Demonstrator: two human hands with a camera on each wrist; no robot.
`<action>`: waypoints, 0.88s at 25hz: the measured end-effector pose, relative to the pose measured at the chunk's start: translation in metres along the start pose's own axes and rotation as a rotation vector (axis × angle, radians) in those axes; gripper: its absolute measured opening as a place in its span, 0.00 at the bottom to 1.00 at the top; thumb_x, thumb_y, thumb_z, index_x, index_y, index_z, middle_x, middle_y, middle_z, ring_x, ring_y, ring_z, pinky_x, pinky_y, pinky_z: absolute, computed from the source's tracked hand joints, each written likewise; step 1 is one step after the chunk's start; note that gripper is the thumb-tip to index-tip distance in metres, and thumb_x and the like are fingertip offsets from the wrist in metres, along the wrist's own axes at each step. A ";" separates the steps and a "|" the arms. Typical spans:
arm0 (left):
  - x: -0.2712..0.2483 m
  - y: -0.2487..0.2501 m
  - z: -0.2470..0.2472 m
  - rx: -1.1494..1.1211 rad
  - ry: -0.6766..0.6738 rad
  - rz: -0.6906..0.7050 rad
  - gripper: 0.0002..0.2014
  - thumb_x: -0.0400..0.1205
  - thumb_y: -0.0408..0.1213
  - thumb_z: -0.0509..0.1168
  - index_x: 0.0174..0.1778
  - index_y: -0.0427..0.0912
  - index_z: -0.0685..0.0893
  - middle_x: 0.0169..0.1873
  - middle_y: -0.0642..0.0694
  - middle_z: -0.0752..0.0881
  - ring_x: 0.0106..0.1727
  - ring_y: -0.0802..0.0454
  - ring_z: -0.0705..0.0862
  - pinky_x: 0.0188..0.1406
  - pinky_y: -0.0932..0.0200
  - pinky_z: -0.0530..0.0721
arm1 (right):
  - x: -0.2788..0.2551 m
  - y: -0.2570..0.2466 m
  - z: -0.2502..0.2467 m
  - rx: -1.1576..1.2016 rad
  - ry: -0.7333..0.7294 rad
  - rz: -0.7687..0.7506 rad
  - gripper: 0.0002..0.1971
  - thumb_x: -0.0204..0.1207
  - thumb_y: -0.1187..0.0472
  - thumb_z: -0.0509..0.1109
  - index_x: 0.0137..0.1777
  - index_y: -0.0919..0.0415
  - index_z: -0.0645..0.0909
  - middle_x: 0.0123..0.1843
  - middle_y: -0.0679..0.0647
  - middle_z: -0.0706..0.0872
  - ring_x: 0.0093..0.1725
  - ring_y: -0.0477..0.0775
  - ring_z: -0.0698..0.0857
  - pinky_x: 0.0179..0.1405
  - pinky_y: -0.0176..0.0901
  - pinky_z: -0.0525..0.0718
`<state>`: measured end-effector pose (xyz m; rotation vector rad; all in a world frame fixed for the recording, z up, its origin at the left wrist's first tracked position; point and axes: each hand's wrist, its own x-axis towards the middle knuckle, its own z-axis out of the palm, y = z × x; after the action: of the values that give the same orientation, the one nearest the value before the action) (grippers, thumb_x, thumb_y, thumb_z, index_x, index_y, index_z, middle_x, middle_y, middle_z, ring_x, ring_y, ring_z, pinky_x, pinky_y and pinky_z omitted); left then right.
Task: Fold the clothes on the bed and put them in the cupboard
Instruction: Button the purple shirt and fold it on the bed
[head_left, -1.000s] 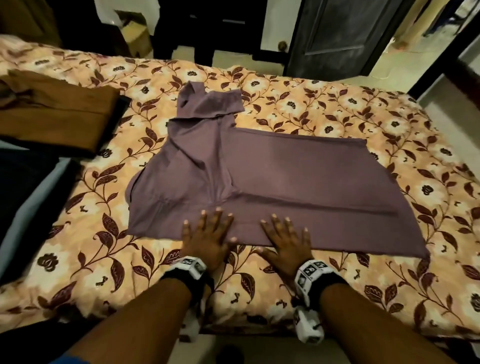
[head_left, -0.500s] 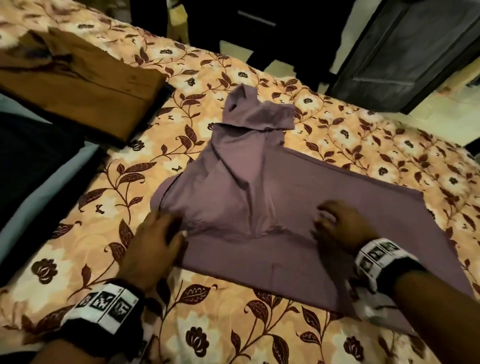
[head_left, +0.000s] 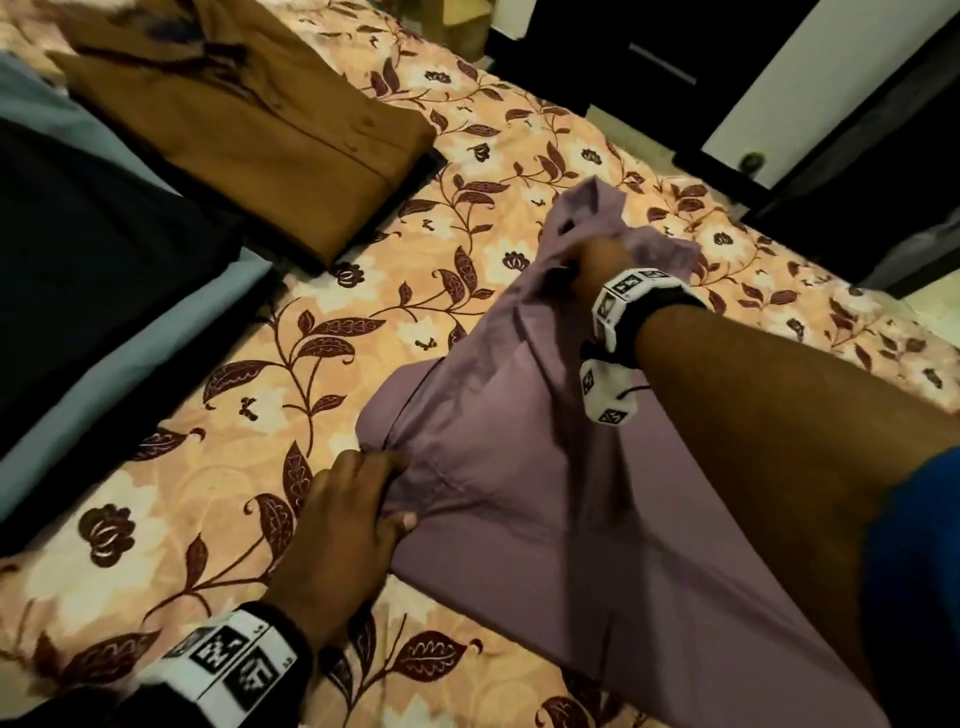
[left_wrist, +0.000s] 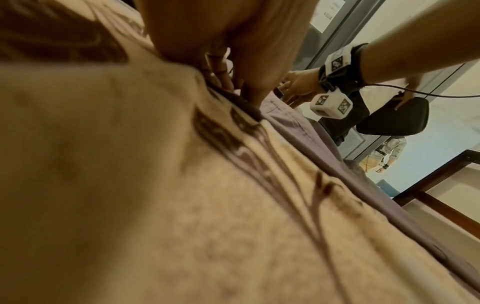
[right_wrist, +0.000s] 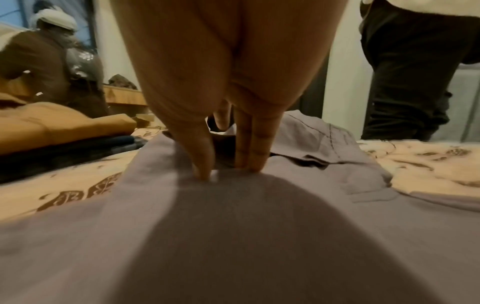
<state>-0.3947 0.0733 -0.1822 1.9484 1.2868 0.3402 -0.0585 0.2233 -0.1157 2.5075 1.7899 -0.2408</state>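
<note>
A purple shirt (head_left: 519, 415) lies spread on the floral bed cover (head_left: 363, 291). My left hand (head_left: 397, 491) pinches the shirt's near left edge, thumb on top of the cloth. My right hand (head_left: 576, 260) reaches across to the collar end and grips bunched fabric there. In the right wrist view my right hand (right_wrist: 226, 172) digs thumb and fingers into the purple shirt (right_wrist: 259, 226) and gathers a small fold. The left wrist view shows my left hand (left_wrist: 223, 80) low against the bed, with the purple shirt (left_wrist: 298, 123) edge just beyond it.
A folded brown shirt (head_left: 249, 114) lies at the far left of the bed, beside a dark folded garment (head_left: 78, 249) on grey-blue cloth. Dark doors (head_left: 883, 156) stand behind the bed at the right. Another person's dark trousers (right_wrist: 405, 72) stand past the bed.
Both hands left the near hem, where they lay flat. The left hand went to the shirt's left edge, the right reached up to the collar, and both now grip cloth.
</note>
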 end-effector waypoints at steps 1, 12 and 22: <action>0.001 -0.001 0.001 0.002 -0.007 -0.009 0.20 0.80 0.42 0.70 0.67 0.52 0.73 0.58 0.54 0.71 0.58 0.57 0.67 0.57 0.59 0.70 | -0.005 0.009 -0.003 0.012 0.070 0.036 0.13 0.82 0.66 0.60 0.60 0.62 0.82 0.53 0.58 0.81 0.57 0.61 0.82 0.63 0.53 0.78; 0.005 -0.014 -0.001 0.075 -0.022 0.036 0.13 0.75 0.30 0.74 0.55 0.36 0.84 0.50 0.40 0.75 0.54 0.37 0.77 0.59 0.44 0.79 | -0.246 0.211 -0.140 -0.236 0.236 0.343 0.15 0.74 0.61 0.68 0.59 0.55 0.85 0.57 0.65 0.84 0.54 0.72 0.84 0.52 0.59 0.83; -0.021 -0.013 -0.011 -0.297 0.109 0.016 0.05 0.75 0.22 0.73 0.42 0.34 0.86 0.40 0.38 0.83 0.33 0.43 0.80 0.25 0.67 0.78 | -0.444 0.247 -0.020 0.319 0.375 0.835 0.21 0.70 0.59 0.61 0.59 0.64 0.87 0.57 0.69 0.87 0.56 0.73 0.84 0.52 0.43 0.82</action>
<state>-0.4192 0.0625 -0.1800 1.7086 1.2128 0.6165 0.0357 -0.2700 -0.0387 3.4349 0.6373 -0.0040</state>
